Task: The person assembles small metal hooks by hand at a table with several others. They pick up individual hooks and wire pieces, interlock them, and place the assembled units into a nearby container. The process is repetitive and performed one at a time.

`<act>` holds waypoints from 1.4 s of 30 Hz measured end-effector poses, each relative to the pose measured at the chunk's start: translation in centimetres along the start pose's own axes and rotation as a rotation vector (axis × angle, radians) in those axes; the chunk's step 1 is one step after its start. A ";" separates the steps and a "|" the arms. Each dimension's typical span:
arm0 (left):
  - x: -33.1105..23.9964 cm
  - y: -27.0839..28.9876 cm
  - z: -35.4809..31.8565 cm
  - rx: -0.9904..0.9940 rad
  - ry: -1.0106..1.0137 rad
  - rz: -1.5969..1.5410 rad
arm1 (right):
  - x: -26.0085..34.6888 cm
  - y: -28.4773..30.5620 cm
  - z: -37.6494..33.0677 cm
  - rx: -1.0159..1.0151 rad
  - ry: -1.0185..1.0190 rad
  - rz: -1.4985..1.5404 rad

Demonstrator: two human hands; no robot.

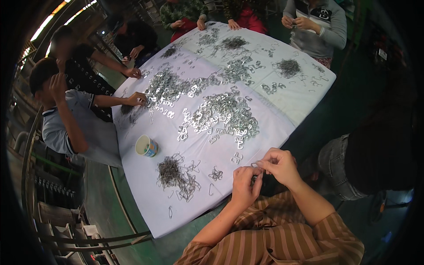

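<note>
At the table's near right edge my two hands meet, fingertips pinched close together. My left hand (pixel 245 187) is closed, with bits of metal showing between its fingers. From the right, my right hand (pixel 281 167) pinches a small metal hook (pixel 255 164) at the left fingertips. Its exact shape is mostly hidden by the fingers. Just beyond lie a few loose metal hooks (pixel 237 157). To the left are a small cluster of bent wire clips (pixel 216 173) and a larger dark tangle of wire clips (pixel 170 173).
A white cloth covers the table (pixel 145 203). Shiny metal hooks (pixel 221 112) spread over its middle, and a paper cup (pixel 146 146) stands at the left. Other people work around the left and far sides. A person in dark jeans (pixel 338 165) is close on my right.
</note>
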State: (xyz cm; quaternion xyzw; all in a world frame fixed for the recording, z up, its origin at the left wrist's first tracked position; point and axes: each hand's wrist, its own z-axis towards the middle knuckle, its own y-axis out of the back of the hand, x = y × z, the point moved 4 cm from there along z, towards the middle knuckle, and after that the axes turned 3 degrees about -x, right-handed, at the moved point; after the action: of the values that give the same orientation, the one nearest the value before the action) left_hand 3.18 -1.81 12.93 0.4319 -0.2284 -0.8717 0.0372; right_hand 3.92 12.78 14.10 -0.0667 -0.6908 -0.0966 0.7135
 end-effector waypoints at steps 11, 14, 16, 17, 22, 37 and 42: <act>0.7 0.3 -0.8 -0.008 0.043 0.049 | 0.8 -1.0 -1.9 -0.042 0.257 -0.212; 0.5 0.5 -0.9 0.014 0.054 0.069 | 1.5 -1.0 -2.2 -0.065 0.341 -0.298; 0.5 0.7 -0.8 0.026 0.039 0.069 | 1.7 -1.1 -2.3 -0.075 0.352 -0.314; 0.6 1.1 -0.7 0.025 0.043 0.065 | 1.7 -1.2 -2.3 -0.069 0.358 -0.328; 4.0 5.7 -1.4 0.015 0.201 0.330 | 1.7 -0.8 -2.4 -0.077 0.345 -0.356; 15.0 11.0 -0.1 0.267 0.225 1.047 | 0.5 -0.3 -2.6 -0.097 0.352 -0.366; 15.6 10.5 1.1 0.343 0.278 1.113 | 0.6 -0.5 -2.5 -0.110 0.316 -0.342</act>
State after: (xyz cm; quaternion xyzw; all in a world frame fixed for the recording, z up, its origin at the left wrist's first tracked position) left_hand -8.77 -14.90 6.55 0.3572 -0.5506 -0.6072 0.4478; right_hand 6.25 11.67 14.60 0.0282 -0.5654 -0.2627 0.7814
